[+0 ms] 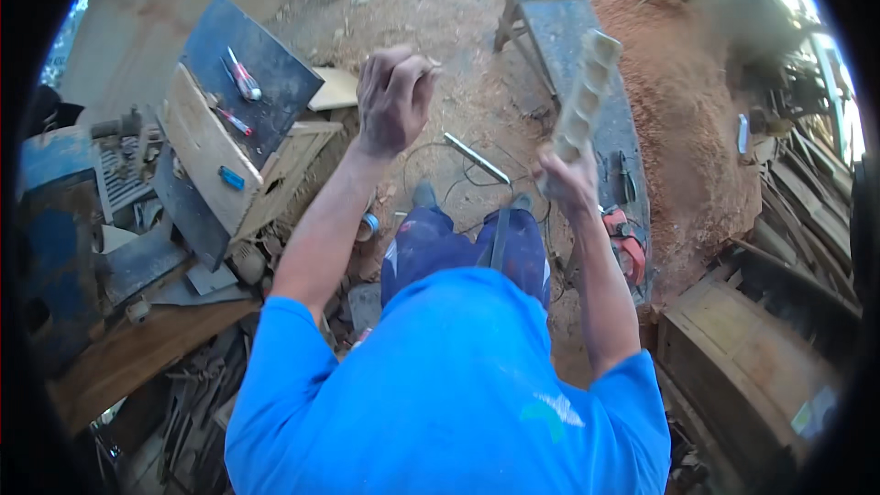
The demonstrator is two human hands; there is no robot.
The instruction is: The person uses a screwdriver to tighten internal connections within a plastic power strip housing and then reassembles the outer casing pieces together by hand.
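My right hand [568, 179] grips the lower end of a pale carved piece of wood [588, 92] with a row of scooped hollows along it. The wood stands up and away from me, over the long bench. My left hand [394, 101] is raised in front of me to the left, its fingers curled in. Whether anything small is pinched in them I cannot make out. Between my knees lies a long, dark, flat strip [500, 238], its kind unclear.
A bluish bench [610, 128] bears pliers [627, 179] and a red power tool [625, 247]. Screwdrivers [244, 81] lie on a dark board [261, 55] at left. A white stick [477, 159] and dark cable lie on the sawdust-strewn ground. A wooden box [742, 348] stands at right.
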